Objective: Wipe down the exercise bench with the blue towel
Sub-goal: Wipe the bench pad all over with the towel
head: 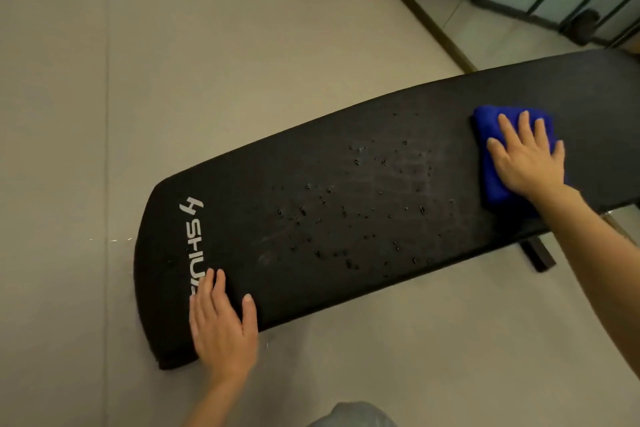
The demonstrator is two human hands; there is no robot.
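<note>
Pressing the blue towel [491, 163] flat-palmed with my right hand [530, 163], left hand [221, 329] spread empty on the bench [346, 184], I risk smearing droplets [329, 218] floorward.

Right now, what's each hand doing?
Left hand: open, flat on the bench edge, holding nothing.
Right hand: open, fingers spread, pressing the towel onto the bench.

Right hand [530, 158] presses blue towel [491, 180] flat on bench [346, 204].
</note>
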